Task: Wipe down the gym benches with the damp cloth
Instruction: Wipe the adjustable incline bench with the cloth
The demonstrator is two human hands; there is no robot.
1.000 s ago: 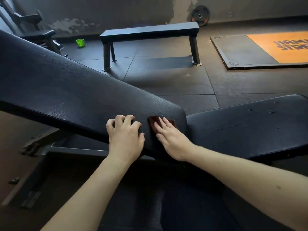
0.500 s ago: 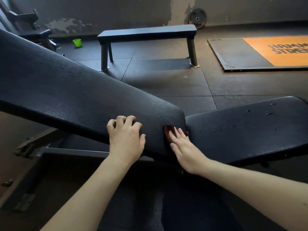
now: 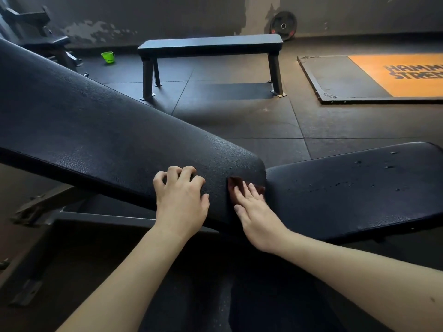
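Left hand [image 3: 181,200]: my fingers [image 3: 184,172] are bent at the knuckles, and the tips bear on the top face of the inclined back pad [image 3: 96,130]. The palm lies over the pad's near edge, the thumb alongside it. The hand hooks over that edge and grips it; nothing else is in it.

Right hand [image 3: 254,212]: the fingers are straight and close together, laid flat. They press the damp cloth [image 3: 236,184] against the rounded lower end of the back pad. The thumb lies out toward my left hand, on the pad, off the cloth. No finger curls around the cloth; it is held by pressure alone.

Cloth: dark reddish-brown, small, mostly under my right fingertips. One corner shows beyond them and a strip shows on the side away from my left hand. It lies just short of the gap between the back pad and the seat pad [image 3: 359,188].

Seat pad: begins just beside my right fingers, on the side away from my left hand, and extends outward. Water droplets [image 3: 388,167] are scattered over its far part.

Bench frame [image 3: 96,215]: a grey steel bar runs below my left hand, under the back pad.

Beyond my fingertips, well apart on the rubber floor: a flat bench [image 3: 211,45], a green cup [image 3: 107,57] past its left end, a weight plate [image 3: 283,22] leaning on the wall behind it, and an orange-and-black lifting platform [image 3: 395,75] off to the right.
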